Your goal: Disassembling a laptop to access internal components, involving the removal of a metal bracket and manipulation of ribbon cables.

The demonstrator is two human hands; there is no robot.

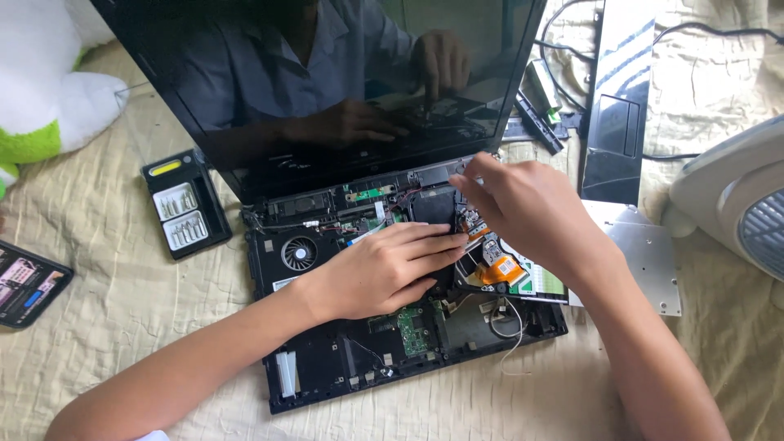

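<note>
A: Bit case (pixel 185 214) sits open at left. I see the laptop base (pixel 327 371) already stripped, fan (pixel 299 252) and boards bare.

B: Hands?

A: Left hand (pixel 380 273) lies flat on the board, fingers together. Right hand (pixel 514 208) pinches near the hinge; what it grips, I can't tell. Removed cover (pixel 614 106) lies right.

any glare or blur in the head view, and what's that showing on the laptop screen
Head view: soft daylight, no harsh shadows; both hands and the open laptop base are sharp. The dark screen acts as a mirror, reflecting the person's shirt and hands, with no bright glare. The fan at the right edge is cut off.
</note>
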